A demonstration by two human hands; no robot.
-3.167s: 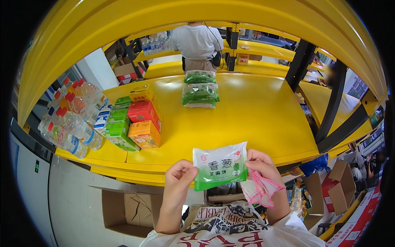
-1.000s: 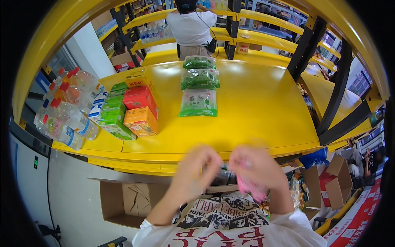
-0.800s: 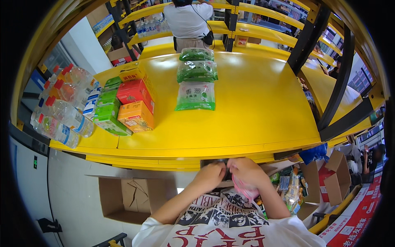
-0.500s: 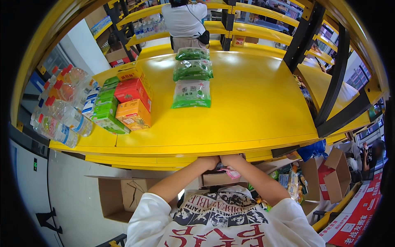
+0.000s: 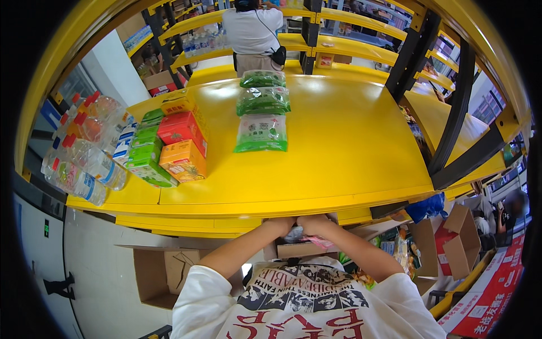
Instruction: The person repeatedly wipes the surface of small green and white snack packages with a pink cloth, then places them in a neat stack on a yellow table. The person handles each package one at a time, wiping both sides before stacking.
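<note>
- A wide yellow shelf [image 5: 350, 152] is filling most of the view, curving with the lens, and it is carrying goods only on its left and middle parts; the right part is lying bare.
- A person in a white top [image 5: 252, 31] is standing beyond the far edge of the shelf, back turned.
- Clear drink bottles with red caps [image 5: 84, 147] are lying bunched at the shelf's left end.
- Just beside them, red, orange and green boxes [image 5: 169, 147] are sitting packed side by side.
- Three green-and-white snack bags [image 5: 261, 133] are lying in a row down the middle, running away from the wearer, so three placements are looking done.
- Below the shelf's front edge, an open cardboard box [image 5: 299, 248] is sitting in front of the wearer's chest, with more packets showing inside it, so the stocking is looking unfinished.
- The left hand [image 5: 280, 226] is reaching down into that box; its grip is hidden by the shelf edge, so I cannot tell whether it is wide or closed.
- The right hand [image 5: 316, 226] is reaching in beside it, touching a pink-and-white packet [image 5: 317, 242]; whether its grip is closing on the packet I cannot tell.
</note>
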